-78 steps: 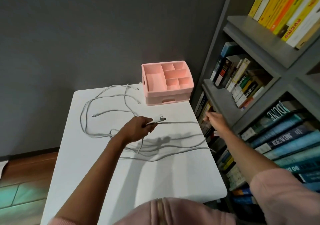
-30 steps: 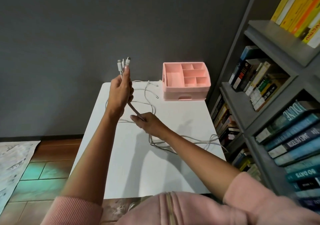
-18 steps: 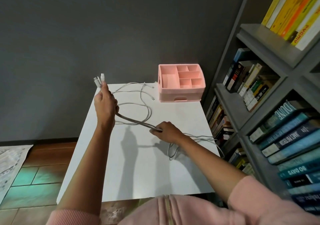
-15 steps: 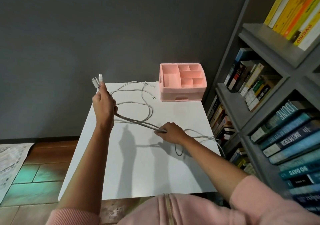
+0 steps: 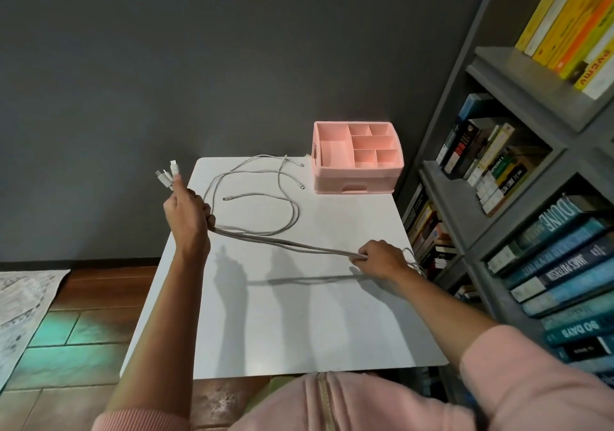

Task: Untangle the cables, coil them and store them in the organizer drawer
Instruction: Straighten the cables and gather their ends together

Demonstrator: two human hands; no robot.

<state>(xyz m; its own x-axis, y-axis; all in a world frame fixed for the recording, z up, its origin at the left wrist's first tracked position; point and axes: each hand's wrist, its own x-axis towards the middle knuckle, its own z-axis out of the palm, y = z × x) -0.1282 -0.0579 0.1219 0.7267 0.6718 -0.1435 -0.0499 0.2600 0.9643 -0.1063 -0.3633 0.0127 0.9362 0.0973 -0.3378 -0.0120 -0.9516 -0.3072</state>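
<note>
- Head view, one frame. White table [image 5: 299, 331] stands against a dark grey wall [image 5: 199, 65]. A grey bookshelf [image 5: 518, 75] packed with books runs along the table's right side.
- Left hand [image 5: 186, 213]: raised over the table's left edge, fingers curled round the cables [image 5: 285, 240]. Three white connectors [image 5: 167, 173] stick up out of the top of the fist, fanned slightly apart.
- Right hand [image 5: 382, 259]: low, near the table's right edge, back of the hand up. Fingers and thumb close on the same cables in a pinch.
- Between the two hands the cables run together as one fairly taut grey bundle. It slopes down from left to right and is lifted off the tabletop, with its shadow on the white surface just below.
- Behind the right hand a few cable loops bunch at the table's right edge. Cannot tell whether they hang over it.
- The remaining length lies in loose, overlapping loops on the far left part of the table. Three free ends rest there, and the two nearest the organizer [image 5: 357, 160] lie beside it, not touching.
- Organizer: pink, on the far right corner of the table, with open compartments on top. Its drawer [image 5: 355, 187] at the bottom front is pushed in.
- Both forearms are bare, with pink sleeves [image 5: 531, 380] pushed up.
- Floor [image 5: 83, 347]: wood and tile, with a printed sheet [image 5: 23, 301] at the left.
</note>
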